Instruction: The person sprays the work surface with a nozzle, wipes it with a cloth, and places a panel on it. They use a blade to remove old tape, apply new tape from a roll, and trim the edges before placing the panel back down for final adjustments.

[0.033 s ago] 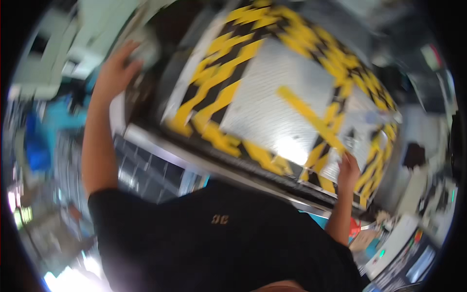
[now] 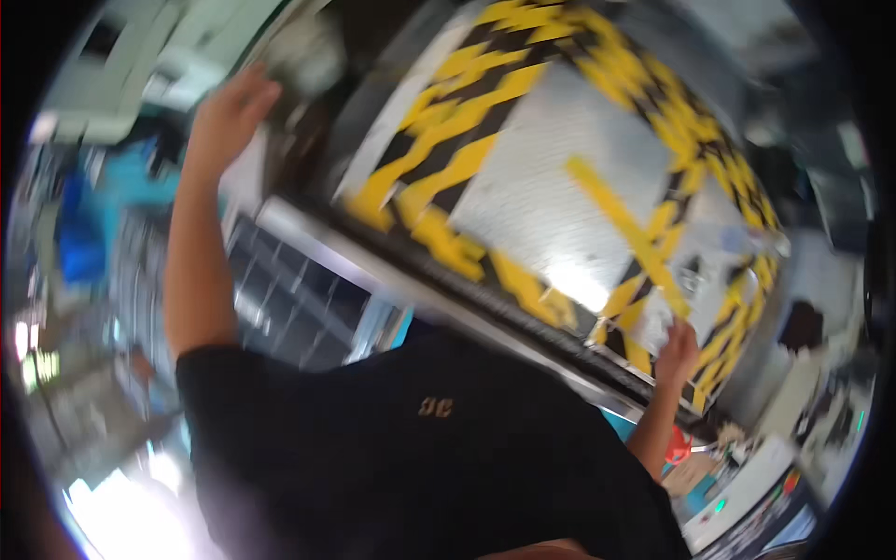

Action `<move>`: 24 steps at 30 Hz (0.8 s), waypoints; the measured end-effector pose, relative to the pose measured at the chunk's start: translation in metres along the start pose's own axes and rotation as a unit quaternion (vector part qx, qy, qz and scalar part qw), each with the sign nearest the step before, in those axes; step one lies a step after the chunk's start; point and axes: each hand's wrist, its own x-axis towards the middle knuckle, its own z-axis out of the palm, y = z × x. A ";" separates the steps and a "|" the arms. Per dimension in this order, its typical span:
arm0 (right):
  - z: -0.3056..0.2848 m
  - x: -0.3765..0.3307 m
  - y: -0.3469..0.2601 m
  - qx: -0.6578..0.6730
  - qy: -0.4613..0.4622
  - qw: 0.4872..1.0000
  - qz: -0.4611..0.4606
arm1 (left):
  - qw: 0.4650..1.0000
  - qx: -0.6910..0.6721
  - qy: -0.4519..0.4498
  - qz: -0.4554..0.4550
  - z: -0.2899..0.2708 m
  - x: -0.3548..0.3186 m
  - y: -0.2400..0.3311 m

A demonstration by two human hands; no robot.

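My right hand is closed on the near end of a long, flat yellow strip. The strip slants away to the far left, over a metal plate bordered with yellow-and-black hazard tape. Whether it rests on the plate or hangs just above it, I cannot tell. Out to the far left my left hand is raised, blurred, with its fingers stretched out and nothing seen in them. Closest to it is a pale rounded object, too smeared to name.
A metal rail runs along the near edge of the taped surface. Dark gridded panels lie at lower left, near a blue item. A white device with a green light stands at lower right, near a red object.
The whole view has turned slightly, so the taped surface sits further right. The yellow strip remains in my right hand, and my left hand's fingers look closer together.
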 end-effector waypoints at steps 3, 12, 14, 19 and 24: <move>-0.007 -0.054 0.022 0.141 -0.041 0.989 0.036 | 0.969 -0.027 0.109 -0.218 -0.060 -0.130 -0.063; 0.012 -0.045 -0.042 0.067 -0.167 0.966 -0.187 | 0.763 0.004 -0.120 -0.635 -0.015 -0.502 -0.059; 0.021 -0.056 -0.079 0.113 -0.178 0.950 -0.230 | 0.698 -0.366 0.040 -0.614 0.006 -0.539 -0.054; 0.043 -0.078 -0.152 0.110 -0.328 0.863 -0.369 | 0.667 -0.539 0.237 -0.457 -0.018 -0.587 -0.057; 0.044 -0.085 -0.178 0.178 -0.379 0.846 -0.329 | 0.727 -0.597 0.225 -0.255 -0.054 -0.498 0.017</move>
